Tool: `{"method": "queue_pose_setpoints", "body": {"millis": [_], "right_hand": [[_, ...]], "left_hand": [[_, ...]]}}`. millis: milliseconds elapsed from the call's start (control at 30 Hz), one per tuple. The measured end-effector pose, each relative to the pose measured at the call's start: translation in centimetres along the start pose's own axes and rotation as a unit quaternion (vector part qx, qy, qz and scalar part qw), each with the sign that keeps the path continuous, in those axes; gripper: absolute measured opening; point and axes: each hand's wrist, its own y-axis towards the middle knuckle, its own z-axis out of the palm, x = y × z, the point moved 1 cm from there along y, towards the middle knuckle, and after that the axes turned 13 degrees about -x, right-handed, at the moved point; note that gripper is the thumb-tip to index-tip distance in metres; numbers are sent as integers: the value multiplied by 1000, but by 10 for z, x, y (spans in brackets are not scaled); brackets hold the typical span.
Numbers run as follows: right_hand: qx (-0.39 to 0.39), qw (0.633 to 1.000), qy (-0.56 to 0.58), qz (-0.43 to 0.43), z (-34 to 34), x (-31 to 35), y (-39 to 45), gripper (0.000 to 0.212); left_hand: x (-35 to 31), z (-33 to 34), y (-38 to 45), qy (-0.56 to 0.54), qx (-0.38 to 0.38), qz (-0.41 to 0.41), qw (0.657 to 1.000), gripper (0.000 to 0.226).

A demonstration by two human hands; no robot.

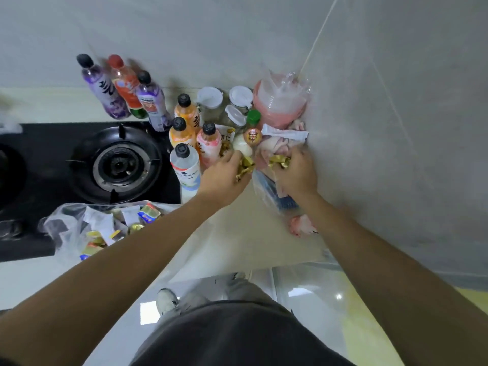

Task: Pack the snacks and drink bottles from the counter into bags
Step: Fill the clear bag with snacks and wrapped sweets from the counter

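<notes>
seven drink bottles (184,165), three jars (233,116), two bags (79,228)

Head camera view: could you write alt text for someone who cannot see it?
Seen from above, a person's left hand and right hand each clutch gold-wrapped candies at the back of a kitchen counter. Drink bottles stand beside a gas burner, and a clear bag of snacks lies nearer.

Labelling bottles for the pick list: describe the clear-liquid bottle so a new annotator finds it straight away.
Start at the gas burner on the black hob. Just right of it stands a cluster of black-capped drink bottles; the clear bottle is the one nearest the person, beside the left hand. Its neighbours hold orange or pink drink; it alone is colourless, with a white label.
</notes>
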Motion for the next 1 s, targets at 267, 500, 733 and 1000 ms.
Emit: {"method": "queue_pose_setpoints", "body": {"millis": [267, 500, 733, 1000], "right_hand": [[82, 988, 116, 59, 24, 77, -108, 26], [154, 971, 175, -56, 54, 157, -181, 26], [218, 960, 90, -148, 88, 204, -210, 30], [258, 944, -7, -207, 112, 207, -213, 37]], "left_hand": [[59, -84, -99, 24, 19, -92, 995, 35], [123, -152, -174, 55, 18, -156, 986, 28], [159, -176, -190, 118, 41, -204, 971, 40], [164, -167, -187, 226, 134, -246, 933, 40]]}}
